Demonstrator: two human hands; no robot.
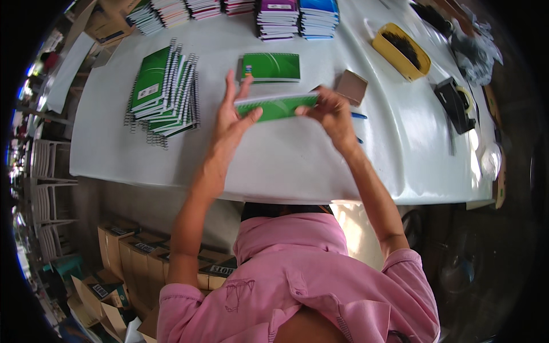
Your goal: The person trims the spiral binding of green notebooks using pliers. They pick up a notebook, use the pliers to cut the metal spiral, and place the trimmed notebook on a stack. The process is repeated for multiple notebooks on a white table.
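Note:
Between my two hands a green notebook [278,109] is held up over the table, tilted, its row of binding holes or coil along the far edge. My left hand [231,114] grips its left end, thumb on the cover and fingers raised behind. At the other end my right hand [331,111] pinches it, slightly blurred by motion. Just beyond lies a green notebook stack [273,66] with a small coloured label near its left end. To the left is a fanned pile of green spiral notebooks [154,86], their wire coils sticking out.
Purple [278,20] and blue notebook stacks [318,20] stand at the back. Right of my hands are a brown block [351,87] and blue pens [358,115]. Farther right sit a yellow tub [401,51] of dark pieces and a black tape dispenser [456,104]. Cardboard boxes [143,251] stand below the table.

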